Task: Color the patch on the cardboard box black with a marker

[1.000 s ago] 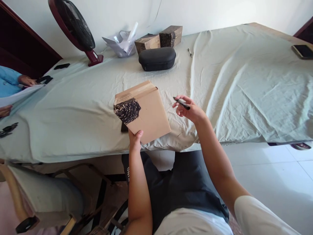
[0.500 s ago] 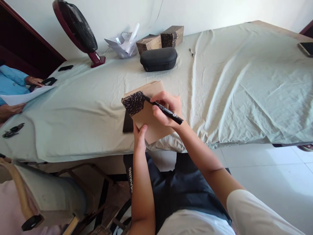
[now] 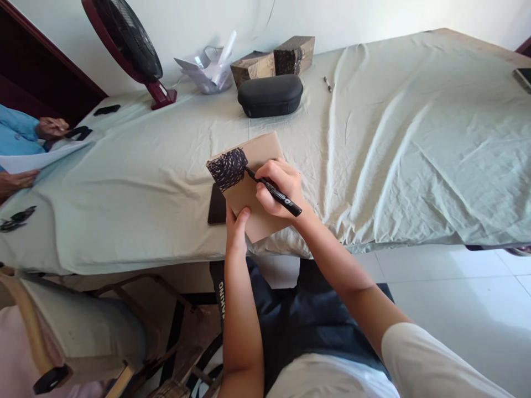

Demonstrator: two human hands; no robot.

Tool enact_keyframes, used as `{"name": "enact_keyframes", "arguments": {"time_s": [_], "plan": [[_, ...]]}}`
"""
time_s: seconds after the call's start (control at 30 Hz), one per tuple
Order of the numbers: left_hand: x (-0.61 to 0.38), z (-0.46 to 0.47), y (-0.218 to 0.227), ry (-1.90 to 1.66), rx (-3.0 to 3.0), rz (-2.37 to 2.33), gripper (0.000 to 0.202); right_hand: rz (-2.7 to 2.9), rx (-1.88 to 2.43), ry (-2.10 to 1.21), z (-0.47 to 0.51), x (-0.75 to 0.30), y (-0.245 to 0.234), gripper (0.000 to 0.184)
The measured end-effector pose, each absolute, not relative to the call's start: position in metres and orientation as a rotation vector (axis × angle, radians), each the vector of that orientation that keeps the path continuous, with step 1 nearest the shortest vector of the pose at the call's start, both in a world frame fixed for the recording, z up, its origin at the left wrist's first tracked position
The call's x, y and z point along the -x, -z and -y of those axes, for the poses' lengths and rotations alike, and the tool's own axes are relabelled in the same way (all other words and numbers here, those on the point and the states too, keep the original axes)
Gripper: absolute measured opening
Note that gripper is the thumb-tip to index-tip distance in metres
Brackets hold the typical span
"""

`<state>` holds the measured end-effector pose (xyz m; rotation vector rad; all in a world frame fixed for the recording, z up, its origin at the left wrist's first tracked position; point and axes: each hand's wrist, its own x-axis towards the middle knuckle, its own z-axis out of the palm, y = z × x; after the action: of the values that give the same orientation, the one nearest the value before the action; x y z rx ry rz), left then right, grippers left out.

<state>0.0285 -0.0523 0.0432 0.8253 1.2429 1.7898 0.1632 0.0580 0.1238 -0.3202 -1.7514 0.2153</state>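
A brown cardboard box [image 3: 265, 213] is tilted up over the near edge of the table, its upper left corner covered with dense black scribble [image 3: 228, 168]. My left hand [image 3: 237, 226] grips the box at its lower left side, thumb on the face and the other fingers hidden behind. In my right hand [image 3: 282, 185] is a black marker [image 3: 280, 196], pinched between thumb and fingers. Its tip touches the cardboard at the right edge of the scribble. Partly behind the box lies a dark flat object [image 3: 216, 207], its kind not clear.
On the cloth-covered table [image 3: 145, 182] stand a black hard case [image 3: 270, 97], two scribbled boxes [image 3: 293, 55], a clear plastic basket [image 3: 209, 74] with papers and a fan [image 3: 160, 94]. A small pen [image 3: 327, 84] lies right. Another person's hand [image 3: 53, 127] is at far left.
My right hand and the marker have shifted slightly left and down. The scribble's right edge looks a little fuller. The other person's far hand has lifted off the dark item.
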Motion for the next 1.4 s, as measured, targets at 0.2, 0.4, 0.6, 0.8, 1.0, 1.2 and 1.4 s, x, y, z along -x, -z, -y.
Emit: {"name": "enact_keyframes", "arguments": {"time_s": [0.2,0.4,0.6,0.8,1.0,1.2,1.4], "plan": [[-0.027,0.053,-0.043,-1.765,-0.838,-1.257,0.097,1.84,0.206,-0.343,-0.058,-0.17,-0.128,0.004],[-0.027,0.052,-0.038,-1.79,-0.827,-1.317,0.1,1.471,0.388,-0.733,-0.039,-0.196,-0.129,0.02],[-0.021,0.056,-0.026,-1.843,-0.811,-1.386,0.114,1.302,0.65,-1.022,-0.055,-0.262,-0.107,0.048],[-0.001,0.06,-0.015,-1.971,-0.859,-1.45,0.123,1.59,0.956,-1.172,-0.071,-0.279,-0.07,0.041],[0.005,0.058,-0.008,-1.969,-0.768,-1.452,0.126,2.244,1.449,-0.616,-0.059,-0.243,-0.067,0.04],[0.002,0.059,-0.002,-1.965,-0.764,-1.457,0.128,2.327,1.625,-0.527,-0.066,-0.222,-0.068,0.046],[0.004,0.059,0.001,-1.948,-0.79,-1.455,0.127,2.346,1.595,-0.495,-0.082,-0.213,-0.061,0.045]]}}
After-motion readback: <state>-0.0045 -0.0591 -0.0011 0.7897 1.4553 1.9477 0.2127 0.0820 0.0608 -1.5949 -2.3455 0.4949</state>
